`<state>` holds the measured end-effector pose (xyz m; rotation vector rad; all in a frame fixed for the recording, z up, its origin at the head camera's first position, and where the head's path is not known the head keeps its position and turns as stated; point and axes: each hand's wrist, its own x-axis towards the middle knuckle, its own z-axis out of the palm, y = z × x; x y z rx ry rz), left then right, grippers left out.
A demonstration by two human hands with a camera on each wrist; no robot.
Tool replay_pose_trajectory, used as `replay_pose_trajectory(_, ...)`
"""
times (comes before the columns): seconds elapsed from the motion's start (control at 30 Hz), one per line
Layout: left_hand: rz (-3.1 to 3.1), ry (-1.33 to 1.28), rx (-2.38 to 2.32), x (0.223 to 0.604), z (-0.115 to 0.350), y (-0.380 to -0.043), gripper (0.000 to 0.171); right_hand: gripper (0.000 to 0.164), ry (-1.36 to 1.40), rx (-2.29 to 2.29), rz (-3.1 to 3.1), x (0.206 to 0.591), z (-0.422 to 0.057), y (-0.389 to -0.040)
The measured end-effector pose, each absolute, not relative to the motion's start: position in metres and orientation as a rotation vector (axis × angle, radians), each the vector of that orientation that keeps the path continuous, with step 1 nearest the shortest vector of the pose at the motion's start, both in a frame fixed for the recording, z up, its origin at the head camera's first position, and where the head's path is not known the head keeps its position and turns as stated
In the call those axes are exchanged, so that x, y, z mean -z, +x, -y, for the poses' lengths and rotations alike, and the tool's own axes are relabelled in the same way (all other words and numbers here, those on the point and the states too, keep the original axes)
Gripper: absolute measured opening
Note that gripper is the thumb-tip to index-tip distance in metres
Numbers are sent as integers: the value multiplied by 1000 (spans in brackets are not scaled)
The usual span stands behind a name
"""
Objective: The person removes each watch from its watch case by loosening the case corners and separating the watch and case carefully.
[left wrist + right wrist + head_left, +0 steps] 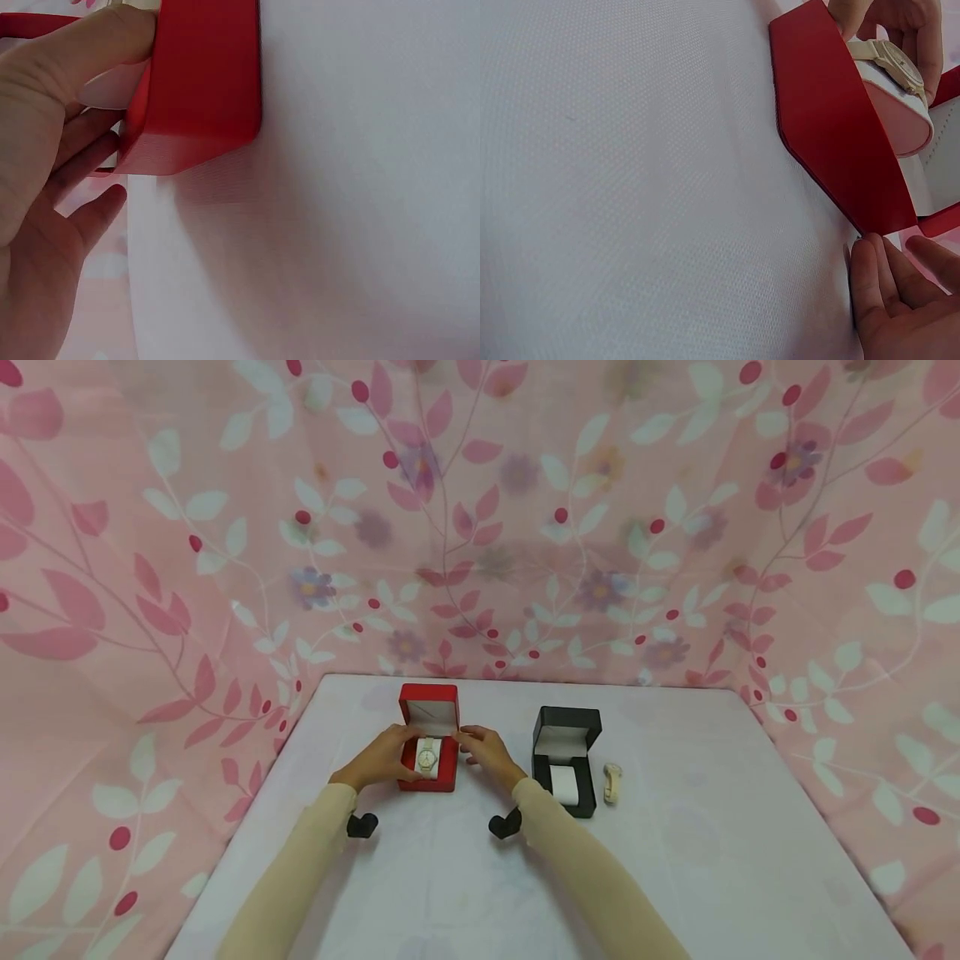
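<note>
An open red watch box (447, 768) stands on the white-covered table, its lid tipped back. Inside it, a cream-coloured watch (427, 758) is wrapped around a white cushion (901, 124), whose end rises above the box wall in the right wrist view. My left hand (378, 762) reaches in from the left and grips the cushion, thumb at the front and fingers on the far side. At the box's right side, my right hand (491, 753) rests its extended fingertips (864, 259) against the back corner near the hinge.
To the right stands an open black watch box (570, 718) with a bare white cushion (564, 785). Beside it lies a second cream watch (612, 783). A pink floral curtain (480, 568) surrounds the back and sides of the white table (435, 877).
</note>
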<state>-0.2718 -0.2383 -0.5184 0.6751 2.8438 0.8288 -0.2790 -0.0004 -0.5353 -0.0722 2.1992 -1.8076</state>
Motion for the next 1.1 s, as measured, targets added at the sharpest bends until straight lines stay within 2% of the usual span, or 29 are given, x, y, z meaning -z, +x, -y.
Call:
replay_pose_trajectory(0.27, -2845, 638, -950, 519, 239, -270, 73, 60, -70, 1799, -2186, 534, -2, -281)
replay_pose_trajectory(0.57, -2698, 764, -1257, 517, 237, -270, 72, 57, -73, 1757, -2209, 529, -2, -278)
replay_pose_trajectory(0.83, -2628, 668, -1463, 512, 238, -265, 75, 61, -152, 1714, -2294, 531, -4, -278)
replay_pose_trajectory(1.1, -2544, 565, -1539, 512, 238, -261, 75, 47, -350, 1747, -2523, 528, -3, -274)
